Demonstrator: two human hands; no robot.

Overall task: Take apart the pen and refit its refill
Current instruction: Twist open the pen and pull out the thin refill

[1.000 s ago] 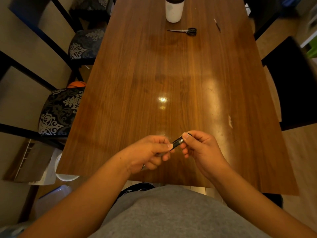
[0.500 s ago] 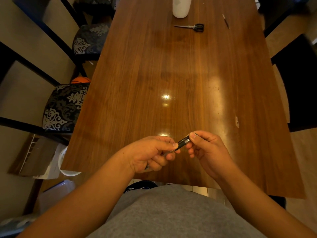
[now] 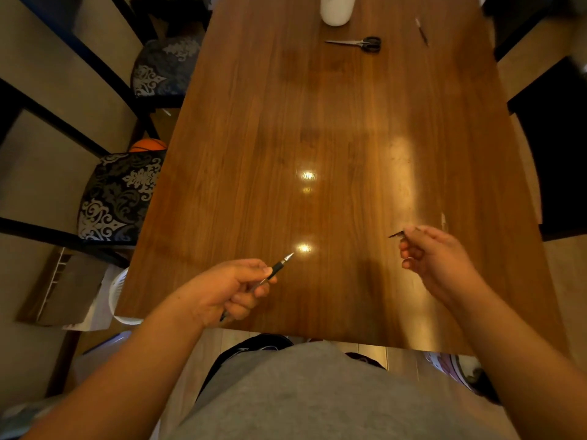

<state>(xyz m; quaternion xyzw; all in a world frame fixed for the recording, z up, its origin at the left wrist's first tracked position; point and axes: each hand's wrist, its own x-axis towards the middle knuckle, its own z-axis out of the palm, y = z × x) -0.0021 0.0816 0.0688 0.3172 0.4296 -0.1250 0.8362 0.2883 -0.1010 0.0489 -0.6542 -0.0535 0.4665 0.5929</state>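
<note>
Left hand (image 3: 228, 290): clenched around the pen (image 3: 277, 268), silver tip pointing far-right, above the near part of the counter (image 3: 333, 128).
Right hand (image 3: 435, 258): well apart to the right, pinching a small dark piece (image 3: 396, 235); too blurred to identify.
Far end: scissors (image 3: 357, 43) beside a white container (image 3: 336, 9); a thin pen-like stick (image 3: 421, 30) to their right.

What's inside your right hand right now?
A thin dark piece sticks out from the right hand, pinched at the fingertips; blur hides what it is, and the rest is covered. The pen is in the left hand.
</note>
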